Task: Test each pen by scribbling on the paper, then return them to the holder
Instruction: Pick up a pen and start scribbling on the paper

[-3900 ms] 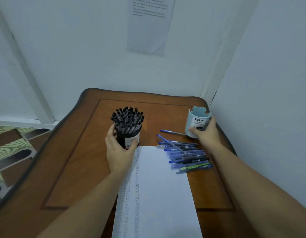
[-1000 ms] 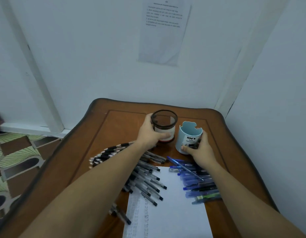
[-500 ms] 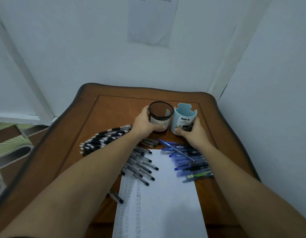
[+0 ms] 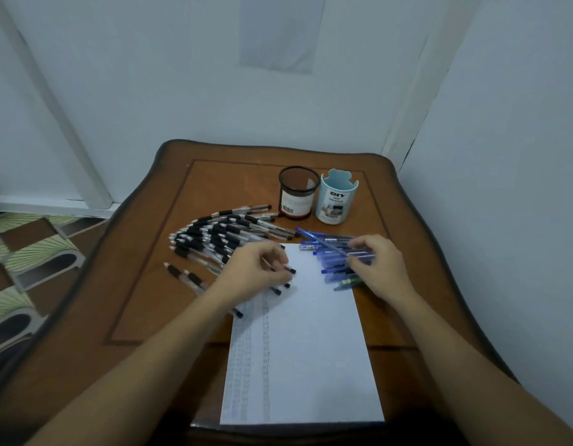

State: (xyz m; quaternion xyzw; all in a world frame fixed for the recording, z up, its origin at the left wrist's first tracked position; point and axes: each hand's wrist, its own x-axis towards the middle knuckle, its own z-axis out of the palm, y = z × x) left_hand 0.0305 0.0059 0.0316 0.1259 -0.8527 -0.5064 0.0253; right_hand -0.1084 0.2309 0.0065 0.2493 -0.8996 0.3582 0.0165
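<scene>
Two empty holders stand side by side at the back of the table: a black mesh holder (image 4: 299, 191) and a light blue holder (image 4: 336, 197). Several black pens (image 4: 221, 236) lie fanned out left of the white paper (image 4: 304, 333). Several blue pens (image 4: 330, 252) lie in a pile at the paper's upper right corner. My left hand (image 4: 259, 268) is at the paper's upper left corner and pinches one black pen (image 4: 290, 270) among the others. My right hand (image 4: 378, 262) sits over the blue pile, thumb and curled fingers closing on a blue pen.
The brown wooden table (image 4: 134, 284) stands in a corner, with white walls behind and to the right. Rows of scribbles run down the paper's left strip. Two black pens (image 4: 185, 276) lie apart on the left. Patterned floor shows past the left edge.
The black pens went from the mesh holder onto the table. Both hands have let go of the holders and come back toward me onto the two pen piles.
</scene>
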